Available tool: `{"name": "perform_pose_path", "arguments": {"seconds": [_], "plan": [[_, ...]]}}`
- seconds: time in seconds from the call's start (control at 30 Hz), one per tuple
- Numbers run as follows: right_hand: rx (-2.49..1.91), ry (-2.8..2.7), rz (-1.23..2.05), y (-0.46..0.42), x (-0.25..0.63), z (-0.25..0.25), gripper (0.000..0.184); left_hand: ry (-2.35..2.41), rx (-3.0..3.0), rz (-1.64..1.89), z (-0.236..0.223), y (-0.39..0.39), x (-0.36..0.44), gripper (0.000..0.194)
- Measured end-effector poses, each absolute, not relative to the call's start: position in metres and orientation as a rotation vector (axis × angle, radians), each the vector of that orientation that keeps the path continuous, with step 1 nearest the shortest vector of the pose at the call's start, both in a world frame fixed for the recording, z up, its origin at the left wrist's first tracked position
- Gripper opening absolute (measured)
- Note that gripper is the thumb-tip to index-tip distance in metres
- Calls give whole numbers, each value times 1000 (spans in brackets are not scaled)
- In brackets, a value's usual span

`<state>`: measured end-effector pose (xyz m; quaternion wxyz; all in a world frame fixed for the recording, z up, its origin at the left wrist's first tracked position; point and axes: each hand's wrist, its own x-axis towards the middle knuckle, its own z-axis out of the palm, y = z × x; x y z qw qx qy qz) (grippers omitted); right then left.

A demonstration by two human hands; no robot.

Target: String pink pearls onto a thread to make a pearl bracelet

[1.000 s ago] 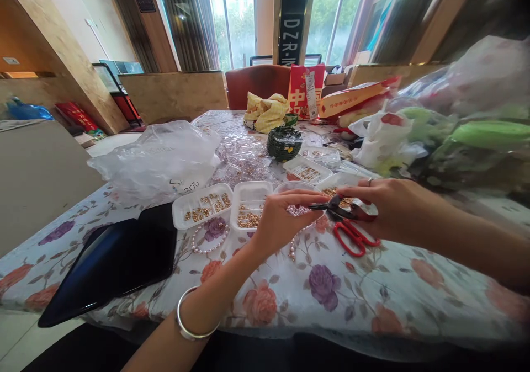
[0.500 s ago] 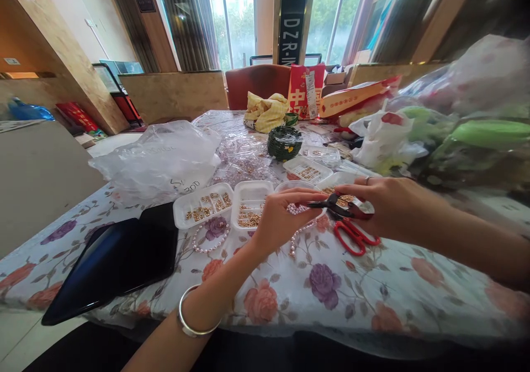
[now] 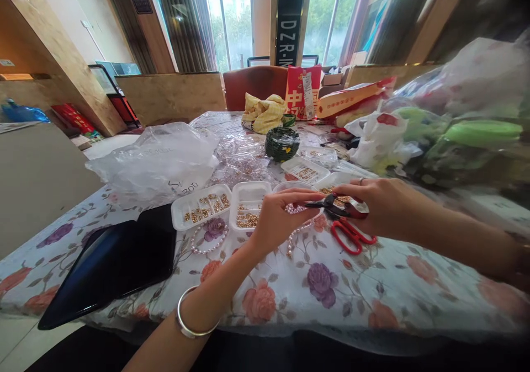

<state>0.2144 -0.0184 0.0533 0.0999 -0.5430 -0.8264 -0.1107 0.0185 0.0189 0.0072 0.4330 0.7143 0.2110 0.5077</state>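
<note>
My right hand (image 3: 375, 203) is closed round small pliers (image 3: 333, 203) with black jaws pointing left. Their tips meet the fingertips of my left hand (image 3: 277, 214), which are pinched together; whatever they grip is too small to see. Just under my left hand runs a strand of pale pink pearls (image 3: 291, 242); I cannot tell whether it hangs from the fingers or lies on the cloth. A pearl bracelet (image 3: 196, 249) lies in a loop farther left. Red-handled scissors (image 3: 351, 239) rest below the pliers, their blades hidden.
Behind my hands stand white plastic trays, one with gold beads in compartments (image 3: 199, 209) and another with small gold beads (image 3: 247, 217). A black tray (image 3: 120, 267) lies left, near a clear plastic bag (image 3: 153, 157). A dark green coil (image 3: 282, 144) sits farther back; bags crowd the right.
The whole view has shifted very slightly. Both hands keep the same pose, with the plier tips still at the left fingertips.
</note>
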Motion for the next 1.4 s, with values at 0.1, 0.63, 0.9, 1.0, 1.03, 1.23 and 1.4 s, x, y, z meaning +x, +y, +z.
{"name": "perform_pose_path", "arguments": {"seconds": [0.1, 0.63, 0.9, 1.0, 1.03, 1.23, 1.4], "plan": [[-1716, -2453, -299, -18, 213, 53, 25, 525, 1753, 1250, 9, 18, 19, 23], [-1969, -2124, -465, -43, 278, 48, 45, 663, 1671, 1241, 5, 20, 19, 23], [-2105, -1940, 115, -57, 316, -4, 58, 722, 1634, 1272, 2, 21, 21, 23], [-2075, -1933, 78, -52, 322, -32, 59, 701, 1618, 1277, 1, 23, 21, 24], [-2090, -1922, 37, -49, 323, -40, 60, 692, 1616, 1280, 1, 23, 21, 24], [-2154, -1788, -131, -39, 325, -70, 74, 685, 1583, 1278, 1, 23, 21, 24], [-2018, -1970, -194, -45, 316, -61, 55, 688, 1570, 1276, 1, 24, 20, 26]]}}
